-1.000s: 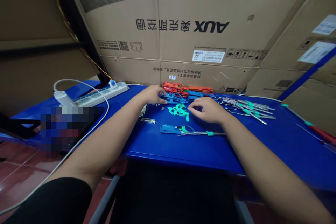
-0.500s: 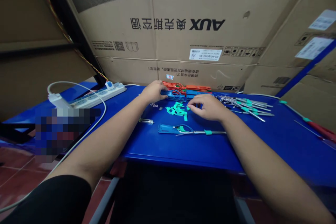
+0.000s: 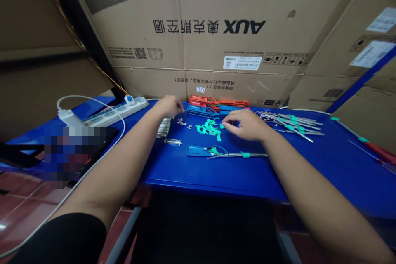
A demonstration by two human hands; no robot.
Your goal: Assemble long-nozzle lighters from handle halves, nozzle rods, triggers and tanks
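- Left hand hovers near the far edge of the counter, its fingers curled under and out of sight, so whether it grips anything cannot be told.
- Right hand sits at the edge of a loose pile of green plastic clips, fingers bent; no held piece is visible, but a small grip cannot be ruled out.
- Blue counter carries the work: red plastic handles lie in a row behind blue plastic handles.
- An assembled tool with a blue handle and steel shaft lies nearest the person; a glass vial rests to its left.
- A bundle of metal pins lies just below the left hand, beside tiny metal parts.
- Steel rods with green collars fan out to the right.
- Behind the counter, flattened AUX cardboard cartons stand against the wall; a white power strip sits at left, above a pixelated, unreadable patch.
- Below, a red tiled floor shines.
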